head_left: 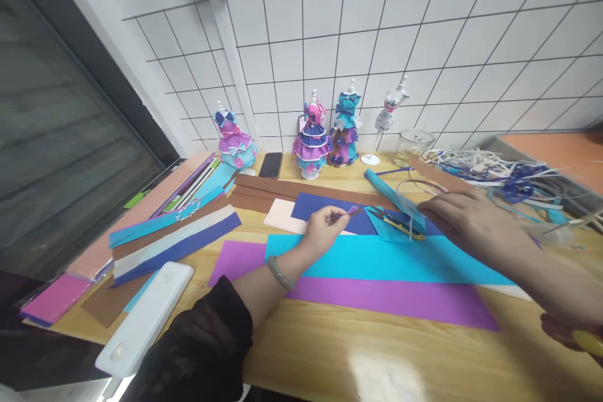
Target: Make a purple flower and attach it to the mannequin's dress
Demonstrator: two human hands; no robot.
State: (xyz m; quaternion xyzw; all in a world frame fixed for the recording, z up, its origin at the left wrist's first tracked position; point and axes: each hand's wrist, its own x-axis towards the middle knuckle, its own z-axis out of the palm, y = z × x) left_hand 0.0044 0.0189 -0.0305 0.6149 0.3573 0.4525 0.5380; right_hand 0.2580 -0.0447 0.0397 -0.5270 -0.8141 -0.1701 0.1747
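Observation:
My left hand (325,229), with a bracelet on its wrist, pinches a small purple scrap (352,210) between thumb and fingertips. It hovers above a dark blue sheet (308,204) and a long bright blue sheet (348,257). To the right, my right hand (455,217) reaches over the table, back upward; blur and its own back hide its fingertips. Close to them are a rolled blue piece (386,188) and scissors (400,227) with yellow handles, lying on a blue scrap. A purple sheet (396,301) lies under the long blue one.
Along the wall stand dressed miniature mannequins (313,144) and a bare one (389,110). A phone (271,165), a glass jar (414,146) and a heap of thin strips (490,166) are at the back. Coloured strips (174,245) and a white power strip (146,317) lie left.

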